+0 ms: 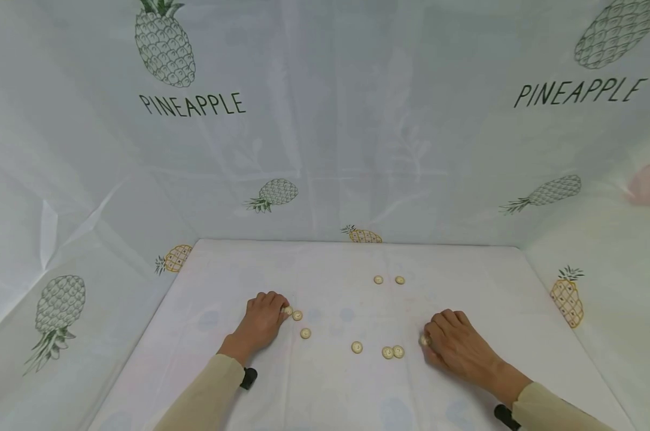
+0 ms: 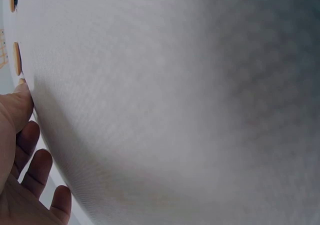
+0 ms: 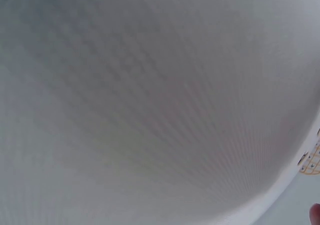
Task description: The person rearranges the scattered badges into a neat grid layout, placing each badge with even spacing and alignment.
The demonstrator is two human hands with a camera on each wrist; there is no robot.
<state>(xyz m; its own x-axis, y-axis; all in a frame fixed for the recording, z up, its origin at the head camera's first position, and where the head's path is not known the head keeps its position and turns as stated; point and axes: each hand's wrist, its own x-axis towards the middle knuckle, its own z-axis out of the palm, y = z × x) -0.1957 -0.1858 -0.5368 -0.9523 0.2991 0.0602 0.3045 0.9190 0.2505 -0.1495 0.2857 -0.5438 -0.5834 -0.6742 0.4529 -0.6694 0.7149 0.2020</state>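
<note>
On the left of the white cloth, my left hand [image 1: 263, 317] pinches a small round wooden game piece [image 1: 288, 310] at its thumb and fingertips. Another wooden piece [image 1: 297, 315] lies right beside it, and one more piece [image 1: 306, 333] sits a little nearer. In the left wrist view the thumb and fingers of the left hand [image 2: 22, 135] are low against the cloth. Over on the right, my right hand [image 1: 456, 347] holds a round wooden piece [image 1: 424, 340], partly hidden by its curled fingers. Only a fingertip [image 3: 315, 215] of that hand shows in the right wrist view.
Between the hands lie a single piece [image 1: 357, 347] and two touching pieces [image 1: 387, 352]. Farther back are two separate pieces, a left one [image 1: 378, 279] and a right one [image 1: 400, 280]. Pineapple-printed cloth walls [image 1: 314, 149] enclose the table [image 1: 336, 263] behind and at both sides.
</note>
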